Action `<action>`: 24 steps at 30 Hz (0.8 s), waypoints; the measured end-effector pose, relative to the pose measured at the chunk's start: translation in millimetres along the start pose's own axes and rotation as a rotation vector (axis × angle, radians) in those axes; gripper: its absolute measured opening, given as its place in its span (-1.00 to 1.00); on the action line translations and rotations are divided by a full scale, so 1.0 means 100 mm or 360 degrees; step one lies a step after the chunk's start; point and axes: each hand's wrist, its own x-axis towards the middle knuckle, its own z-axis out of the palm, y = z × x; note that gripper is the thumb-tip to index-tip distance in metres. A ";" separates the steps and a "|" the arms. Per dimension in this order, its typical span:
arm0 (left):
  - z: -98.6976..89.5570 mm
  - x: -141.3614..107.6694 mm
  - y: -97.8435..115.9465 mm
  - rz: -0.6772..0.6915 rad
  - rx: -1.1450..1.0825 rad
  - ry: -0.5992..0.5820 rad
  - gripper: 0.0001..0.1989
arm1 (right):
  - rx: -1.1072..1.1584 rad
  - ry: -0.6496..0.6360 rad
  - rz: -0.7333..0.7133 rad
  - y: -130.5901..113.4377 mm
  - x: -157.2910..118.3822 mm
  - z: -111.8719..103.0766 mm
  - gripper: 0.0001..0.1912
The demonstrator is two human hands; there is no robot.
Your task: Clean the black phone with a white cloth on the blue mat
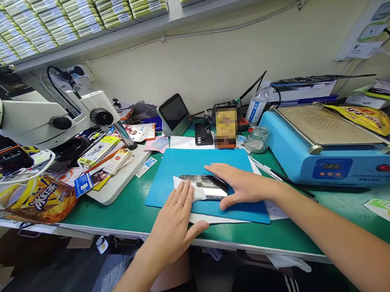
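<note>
A phone-sized panel (217,187) with a dark, shiny surface lies flat on a blue mat (172,162). My left hand (178,210), with a ring on one finger, rests with its fingers stretched flat on a white cloth or tissue (198,193) that covers the panel's left end. At the panel's right end is my right hand (241,183), thumb and fingers spread around its near and far edges. Whether those fingertips touch the panel is hard to tell.
A blue heating device (293,158) stands at the right, beside a glass jar (257,139). Behind the mat are a black phone (203,133) and a smart display (174,114). A microscope (50,123) and a drink bottle (41,200) occupy the left.
</note>
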 end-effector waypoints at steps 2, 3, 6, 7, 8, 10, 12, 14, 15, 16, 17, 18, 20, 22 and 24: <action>0.00 0.04 0.03 -0.0019 -0.0013 -0.0029 -0.17 | -0.0014 -0.0014 0.0012 -0.02 0.00 -0.01 0.23; 0.00 0.08 0.06 -0.0018 -0.0032 -0.0048 -0.15 | -0.0025 -0.0018 0.0016 -0.02 0.00 -0.01 0.23; 0.00 0.25 0.21 0.0010 -0.0126 -0.0085 -0.11 | -0.0062 -0.0009 0.0005 0.00 0.02 0.00 0.24; 0.01 0.31 0.27 0.0021 -0.0157 -0.0091 -0.09 | -0.0073 -0.0003 -0.0001 0.01 0.02 0.01 0.24; 0.02 0.36 0.33 0.0027 -0.0179 -0.0093 -0.07 | -0.0086 0.0002 -0.0003 0.02 0.03 0.01 0.25; 0.05 0.43 0.44 0.0026 -0.0195 -0.0078 -0.03 | -0.0110 0.0003 0.0008 0.03 0.04 0.02 0.27; 0.08 0.47 0.50 0.0018 -0.0182 -0.0054 0.02 | -0.0122 -0.0010 0.0029 0.03 0.06 0.02 0.30; 0.09 0.45 0.51 0.0015 -0.0142 -0.0039 0.03 | -0.0126 -0.0024 0.0036 0.03 0.06 0.02 0.32; 0.09 0.43 0.48 0.0013 -0.0110 -0.0035 0.02 | -0.0123 -0.0024 0.0034 0.03 0.06 0.02 0.32; 0.07 0.40 0.44 0.0008 -0.0068 -0.0030 0.00 | -0.0118 -0.0019 0.0033 0.03 0.06 0.02 0.32; 0.06 0.36 0.38 -0.0008 -0.0018 -0.0022 -0.04 | -0.0111 -0.0014 0.0035 0.02 0.05 0.02 0.32; 0.04 0.32 0.32 -0.0036 0.0038 -0.0010 -0.07 | -0.0106 -0.0010 0.0041 0.02 0.05 0.02 0.32; 0.00 0.25 0.18 -0.0112 0.0146 0.0015 -0.13 | -0.0109 -0.0019 0.0061 0.01 0.04 0.03 0.32; -0.02 0.19 0.08 -0.0170 0.0228 0.0023 -0.16 | -0.0128 -0.0035 0.0077 0.00 0.04 0.03 0.33; -0.01 0.17 0.06 -0.0209 0.0271 0.0027 -0.14 | -0.0139 -0.0029 0.0078 0.01 0.04 0.03 0.33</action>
